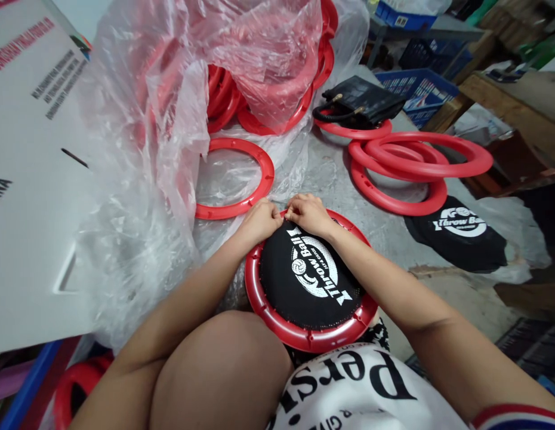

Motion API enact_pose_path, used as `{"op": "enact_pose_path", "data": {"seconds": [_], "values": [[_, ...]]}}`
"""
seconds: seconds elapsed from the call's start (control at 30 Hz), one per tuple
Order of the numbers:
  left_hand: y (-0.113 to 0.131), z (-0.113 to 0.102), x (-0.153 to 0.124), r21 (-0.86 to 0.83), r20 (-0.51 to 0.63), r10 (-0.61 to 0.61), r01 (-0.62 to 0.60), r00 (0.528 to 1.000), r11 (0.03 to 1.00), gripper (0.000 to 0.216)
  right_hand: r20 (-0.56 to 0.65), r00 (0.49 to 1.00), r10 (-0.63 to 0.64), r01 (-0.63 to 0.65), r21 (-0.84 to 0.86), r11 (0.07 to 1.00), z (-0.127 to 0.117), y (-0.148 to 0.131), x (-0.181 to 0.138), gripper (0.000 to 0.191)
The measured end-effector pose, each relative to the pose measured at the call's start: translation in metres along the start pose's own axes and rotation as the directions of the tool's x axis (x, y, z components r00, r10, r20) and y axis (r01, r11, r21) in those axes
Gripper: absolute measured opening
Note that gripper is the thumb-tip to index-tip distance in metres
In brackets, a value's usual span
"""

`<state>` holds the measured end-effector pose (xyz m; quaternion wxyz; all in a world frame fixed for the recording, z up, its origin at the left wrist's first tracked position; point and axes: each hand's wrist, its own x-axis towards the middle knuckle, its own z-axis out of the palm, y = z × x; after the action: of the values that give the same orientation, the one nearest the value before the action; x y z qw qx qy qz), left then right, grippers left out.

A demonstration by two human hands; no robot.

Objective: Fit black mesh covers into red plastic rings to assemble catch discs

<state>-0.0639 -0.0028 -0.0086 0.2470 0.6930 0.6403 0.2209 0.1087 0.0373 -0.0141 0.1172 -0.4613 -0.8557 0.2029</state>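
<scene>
Far rim of red plastic ring (311, 340): my left hand (263, 218) and right hand (308, 212) pinch round black fabric (307, 279) (best kept evenly taut).

Looks like a workshop from where I'm sitting tbh: a pile of plastic-wrapped red rings (221, 98) at 12 o'clock, big printed carton (36, 227) at 9, blue plastic crates (438, 81) around 2, black logo-printed fabric (478, 248) at 3.
</scene>
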Motion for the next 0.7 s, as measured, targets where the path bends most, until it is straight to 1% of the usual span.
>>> {"op": "enact_pose_path", "data": {"seconds": [0.07,0.1,0.17,0.23,0.3,0.37,0.43,0.53,0.63,0.7], "values": [[0.001,0.001,0.0,-0.051,-0.025,0.024,-0.025,0.999,0.998,0.009,0.012,1.0,0.02,-0.019,-0.064,0.998,-0.008,0.008,-0.003,0.011],[0.002,0.0,0.0,-0.081,-0.042,0.034,-0.038,0.999,0.996,0.01,0.004,0.999,0.051,-0.051,-0.108,0.993,-0.013,0.014,-0.006,0.011],[0.007,-0.001,-0.002,-0.122,-0.081,0.062,-0.071,0.995,0.99,0.016,-0.042,0.989,0.145,-0.15,-0.197,0.969,-0.023,0.028,-0.017,0.014],[0.014,-0.002,-0.005,-0.116,-0.103,0.104,-0.115,0.989,0.987,0.02,-0.095,0.966,0.242,-0.259,-0.254,0.932,-0.032,0.042,-0.034,0.02],[0.023,0.0,-0.008,-0.092,-0.08,0.17,-0.177,0.982,0.98,0.021,-0.11,0.943,0.313,-0.331,-0.244,0.911,-0.039,0.053,-0.051,0.024],[0.033,0.004,-0.01,-0.074,-0.03,0.245,-0.246,0.969,0.966,0.022,-0.122,0.929,0.349,-0.366,-0.177,0.913,-0.044,0.06,-0.065,0.024],[0.042,0.011,-0.01,-0.053,0.031,0.308,-0.307,0.951,0.95,0.026,-0.153,0.928,0.34,-0.356,-0.093,0.93,-0.048,0.064,-0.071,0.02],[0.052,0.024,-0.006,0.058,0.091,0.345,-0.351,0.934,0.935,0.028,-0.177,0.954,0.242,-0.247,-0.011,0.969,-0.052,0.066,-0.067,0.014],[0.058,0.037,-0.001,0.214,0.102,0.322,-0.337,0.941,0.917,0.025,-0.11,0.983,0.145,-0.142,0.034,0.989,-0.052,0.066,-0.053,0.009],[0.06,0.044,0.002,0.265,0.095,0.304,-0.319,0.948,0.91,0.024,-0.032,0.993,0.113,-0.111,0.052,0.992,-0.049,0.066,-0.044,0.004]]}}
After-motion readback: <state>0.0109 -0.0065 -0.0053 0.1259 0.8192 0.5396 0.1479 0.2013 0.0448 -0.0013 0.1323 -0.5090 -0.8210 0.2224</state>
